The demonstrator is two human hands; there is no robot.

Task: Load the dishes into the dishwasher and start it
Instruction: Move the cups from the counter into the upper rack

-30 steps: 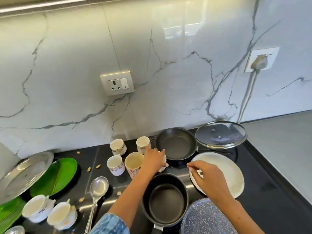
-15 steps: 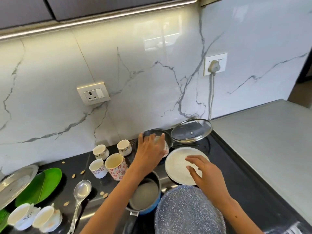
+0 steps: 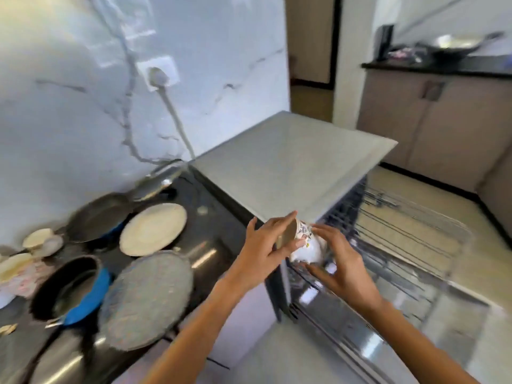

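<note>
The left hand (image 3: 266, 249) grips a floral cup (image 3: 296, 238) tipped on its side — rim leftward — while the right hand (image 3: 342, 261), fingers spread, touches its white base. Below and right lies the dishwasher's upper rack (image 3: 410, 231); well left, a white plate (image 3: 153, 228).

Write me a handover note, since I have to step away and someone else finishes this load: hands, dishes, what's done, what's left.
Left hand holds a patterned cup tipped on its side above the open dishwasher.
Right hand, fingers straight, touches the cup's white base.
Pulled-out wire rack looks empty as far as the blur allows.
On the dark counter: white plate, frying pan, blue saucepan, speckled lid, more cups at far left.
Done: one cup lifted over.
Left: rack it, load the rest, start the machine.
</note>
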